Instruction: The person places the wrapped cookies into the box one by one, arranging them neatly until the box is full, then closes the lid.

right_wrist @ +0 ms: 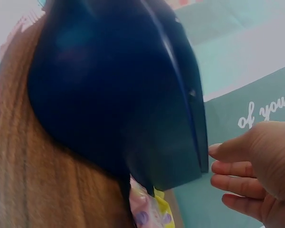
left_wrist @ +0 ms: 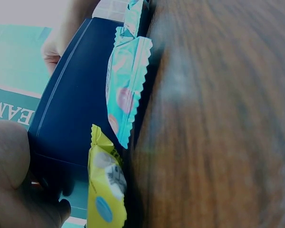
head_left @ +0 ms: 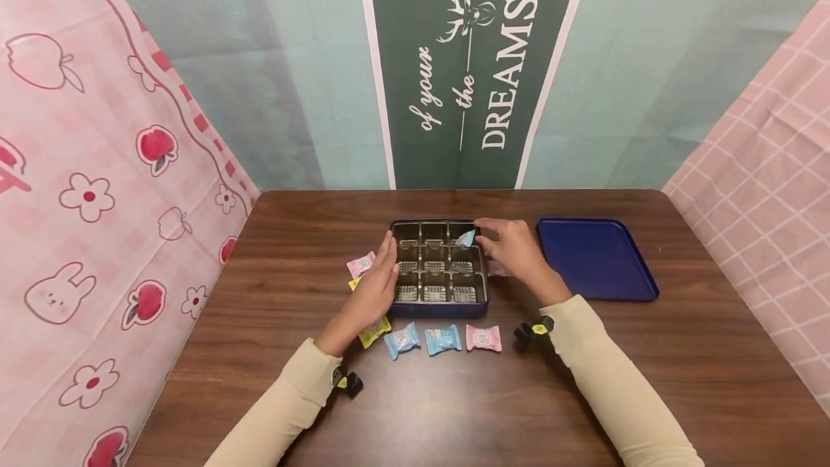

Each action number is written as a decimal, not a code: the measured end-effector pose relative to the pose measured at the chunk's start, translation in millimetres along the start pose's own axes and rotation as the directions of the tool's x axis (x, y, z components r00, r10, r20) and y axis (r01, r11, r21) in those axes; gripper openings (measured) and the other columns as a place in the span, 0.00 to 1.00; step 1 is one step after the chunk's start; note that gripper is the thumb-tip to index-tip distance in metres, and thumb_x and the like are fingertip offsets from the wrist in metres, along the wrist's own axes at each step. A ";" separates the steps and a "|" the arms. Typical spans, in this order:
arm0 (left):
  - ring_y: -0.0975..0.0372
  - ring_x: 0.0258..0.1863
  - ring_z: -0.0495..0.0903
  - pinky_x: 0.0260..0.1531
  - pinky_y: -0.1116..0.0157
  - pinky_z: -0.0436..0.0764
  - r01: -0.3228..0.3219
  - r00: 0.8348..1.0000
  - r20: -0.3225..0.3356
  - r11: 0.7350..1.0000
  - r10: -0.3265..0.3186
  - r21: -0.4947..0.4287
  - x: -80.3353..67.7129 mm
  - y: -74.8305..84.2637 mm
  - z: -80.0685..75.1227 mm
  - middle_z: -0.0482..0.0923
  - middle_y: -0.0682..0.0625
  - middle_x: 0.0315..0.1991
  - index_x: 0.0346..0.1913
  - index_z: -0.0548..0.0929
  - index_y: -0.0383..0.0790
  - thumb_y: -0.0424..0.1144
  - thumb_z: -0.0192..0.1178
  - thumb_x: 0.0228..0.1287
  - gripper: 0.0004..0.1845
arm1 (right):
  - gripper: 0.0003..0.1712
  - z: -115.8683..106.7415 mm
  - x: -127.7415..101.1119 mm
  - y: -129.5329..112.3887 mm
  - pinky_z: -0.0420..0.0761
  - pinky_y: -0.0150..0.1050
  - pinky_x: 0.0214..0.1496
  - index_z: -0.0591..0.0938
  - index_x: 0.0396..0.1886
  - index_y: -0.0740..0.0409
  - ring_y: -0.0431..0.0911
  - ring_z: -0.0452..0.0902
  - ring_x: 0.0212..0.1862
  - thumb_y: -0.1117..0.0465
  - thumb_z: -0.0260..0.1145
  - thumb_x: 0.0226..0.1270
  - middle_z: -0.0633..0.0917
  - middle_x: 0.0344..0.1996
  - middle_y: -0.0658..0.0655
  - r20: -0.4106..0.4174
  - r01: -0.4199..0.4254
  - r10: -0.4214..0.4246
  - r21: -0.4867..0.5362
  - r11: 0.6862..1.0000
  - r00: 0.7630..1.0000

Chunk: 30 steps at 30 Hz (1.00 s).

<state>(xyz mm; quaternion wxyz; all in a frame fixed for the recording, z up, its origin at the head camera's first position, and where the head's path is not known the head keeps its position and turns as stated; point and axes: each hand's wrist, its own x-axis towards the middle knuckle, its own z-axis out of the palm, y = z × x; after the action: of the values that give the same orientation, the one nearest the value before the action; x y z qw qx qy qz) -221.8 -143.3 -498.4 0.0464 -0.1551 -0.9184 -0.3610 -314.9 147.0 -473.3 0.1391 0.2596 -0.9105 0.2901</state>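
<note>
A dark blue tin (head_left: 441,308) with a divided plastic insert stands on the table. In its back-right compartment a blue wrapped candy (head_left: 465,238) sits tilted. My left hand (head_left: 376,283) rests along the tin's left side, fingers straight. At the back-right corner my right hand (head_left: 515,247) touches the tin's rim, thumb beside the candy and a gap between thumb and index finger. In the right wrist view the tin's wall (right_wrist: 109,95) hides that candy. Two blue candies (head_left: 443,339), a yellow candy (head_left: 375,332) and a pink candy (head_left: 483,338) lie along the front.
The blue lid (head_left: 596,258) lies on the table at the right. Another pink candy (head_left: 361,264) and a partly covered yellow one lie left of the tin. One more pink candy (head_left: 498,268) is partly hidden under my right hand. Fabric backdrops surround the wooden table (head_left: 441,402).
</note>
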 end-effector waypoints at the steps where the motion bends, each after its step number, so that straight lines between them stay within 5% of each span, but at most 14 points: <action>1: 0.47 0.76 0.57 0.71 0.48 0.62 0.000 1.000 0.000 1.000 0.000 -0.002 -0.1 0.0 -0.2 0.39 0.41 0.83 0.79 0.50 0.27 0.34 0.41 0.83 0.29 | 0.18 -1.4 0.1 0.6 0.73 0.39 0.23 0.87 0.54 0.63 0.43 0.71 0.14 0.66 0.74 0.64 0.90 0.44 0.64 0.008 -0.007 0.007 -0.002 1.000 1.000; 5: 0.48 0.76 0.56 0.72 0.49 0.62 0.001 1.000 0.002 1.000 -0.001 -0.003 0.0 -0.5 -0.5 0.39 0.42 0.83 0.79 0.50 0.28 0.35 0.40 0.83 0.29 | 0.19 -6.9 0.0 2.5 0.68 0.36 0.18 0.87 0.55 0.62 0.37 0.58 0.07 0.65 0.74 0.64 0.85 0.20 0.58 0.041 -0.041 0.041 0.004 0.999 0.998; 8: 0.48 0.77 0.55 0.72 0.49 0.61 0.001 1.000 0.003 1.000 -0.001 -0.005 0.3 -1.1 -0.3 0.39 0.42 0.83 0.79 0.50 0.28 0.35 0.40 0.83 0.29 | 0.19 -9.4 0.2 4.5 0.68 0.37 0.19 0.87 0.54 0.63 0.37 0.56 0.08 0.66 0.74 0.64 0.79 0.13 0.55 0.056 -0.052 0.052 0.001 0.999 0.997; 12: 0.48 0.77 0.55 0.73 0.49 0.60 0.004 1.000 0.005 1.000 -0.004 -0.008 0.4 -1.1 -0.4 0.39 0.42 0.83 0.79 0.50 0.28 0.36 0.39 0.84 0.29 | 0.18 -10.7 0.9 8.2 0.69 0.40 0.24 0.88 0.53 0.64 0.40 0.60 0.13 0.67 0.74 0.63 0.88 0.27 0.61 0.069 -0.048 0.049 -0.015 0.999 0.996; 17: 0.48 0.77 0.55 0.73 0.49 0.60 -0.003 1.000 0.001 1.000 0.003 -0.006 0.5 -0.6 -0.6 0.39 0.41 0.83 0.79 0.51 0.27 0.35 0.40 0.83 0.28 | 0.18 -11.4 1.3 11.5 0.80 0.47 0.34 0.88 0.52 0.66 0.48 0.80 0.26 0.67 0.75 0.62 0.89 0.45 0.65 0.100 -0.053 0.056 -0.026 0.998 0.993; 22: 0.47 0.77 0.54 0.73 0.50 0.59 -0.018 1.000 -0.006 1.000 0.018 -0.013 0.7 -1.0 -0.6 0.40 0.40 0.82 0.78 0.51 0.26 0.33 0.41 0.83 0.28 | 0.18 -11.5 1.0 15.8 0.84 0.53 0.42 0.87 0.52 0.67 0.55 0.87 0.39 0.67 0.75 0.62 0.88 0.46 0.66 0.136 -0.077 0.081 -0.035 0.996 0.987; 30: 0.48 0.77 0.53 0.73 0.50 0.58 -0.023 1.000 -0.003 1.000 0.023 -0.021 1.1 -3.4 0.6 0.39 0.41 0.83 0.78 0.51 0.26 0.33 0.40 0.83 0.28 | 0.17 -11.8 -0.9 23.7 0.82 0.58 0.48 0.88 0.50 0.68 0.61 0.85 0.47 0.68 0.74 0.61 0.88 0.46 0.66 0.174 -0.103 0.112 -0.063 0.993 0.978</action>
<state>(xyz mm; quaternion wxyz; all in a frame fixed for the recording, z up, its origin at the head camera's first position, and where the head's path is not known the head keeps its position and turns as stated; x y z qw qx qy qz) -223.9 -145.0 -500.8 0.0499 -0.1656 -0.9127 -0.3702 -326.1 170.9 -475.1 0.0486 0.2309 -0.9395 0.2484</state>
